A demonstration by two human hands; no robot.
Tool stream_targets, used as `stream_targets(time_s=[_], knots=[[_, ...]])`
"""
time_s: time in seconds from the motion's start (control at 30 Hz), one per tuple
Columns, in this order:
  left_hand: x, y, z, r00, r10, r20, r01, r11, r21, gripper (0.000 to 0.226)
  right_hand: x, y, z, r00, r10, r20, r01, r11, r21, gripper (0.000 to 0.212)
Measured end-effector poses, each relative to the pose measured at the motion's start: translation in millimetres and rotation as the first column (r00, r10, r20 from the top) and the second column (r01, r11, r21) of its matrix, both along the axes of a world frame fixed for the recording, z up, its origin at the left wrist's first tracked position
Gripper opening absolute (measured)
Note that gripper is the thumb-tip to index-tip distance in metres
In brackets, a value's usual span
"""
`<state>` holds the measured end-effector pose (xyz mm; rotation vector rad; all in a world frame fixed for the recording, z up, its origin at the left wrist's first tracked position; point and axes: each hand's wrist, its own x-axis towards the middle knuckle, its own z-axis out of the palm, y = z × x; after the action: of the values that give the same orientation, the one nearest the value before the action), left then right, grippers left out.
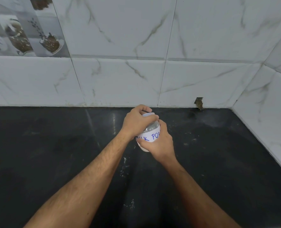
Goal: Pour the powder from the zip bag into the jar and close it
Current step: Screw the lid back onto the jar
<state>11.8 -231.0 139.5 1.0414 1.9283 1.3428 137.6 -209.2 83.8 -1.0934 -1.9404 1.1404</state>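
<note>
A small clear jar (150,134) with a white paper label in blue handwriting stands on the black counter (54,153), near the back wall. My right hand (159,143) wraps around its body from the right. My left hand (136,120) sits on top, fingers closed over the white lid (148,114). White powder fills the lower part of the jar. No zip bag is in view.
White marble-pattern tiles form the back wall (136,71) and a side wall (268,104) at the right, meeting in a corner. A small chipped hole (199,102) shows in the back tile by the counter. Specks of spilled powder (125,163) dot the counter beneath my arms.
</note>
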Motion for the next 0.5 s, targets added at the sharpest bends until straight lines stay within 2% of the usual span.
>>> stream_targets(time_s=[0.3,0.5], knots=[[-2,-9,-2,0.996,-0.084,-0.007,0.084,0.996,0.044,0.027,2,-1,-6,0.997,0.053,-0.064,-0.056,0.997,-0.048,0.084],[-8,-10,-5,0.991,-0.126,-0.041,0.127,0.992,0.015,0.028,-1,1,-15,0.994,0.085,-0.073,-0.091,0.992,-0.089,0.091]])
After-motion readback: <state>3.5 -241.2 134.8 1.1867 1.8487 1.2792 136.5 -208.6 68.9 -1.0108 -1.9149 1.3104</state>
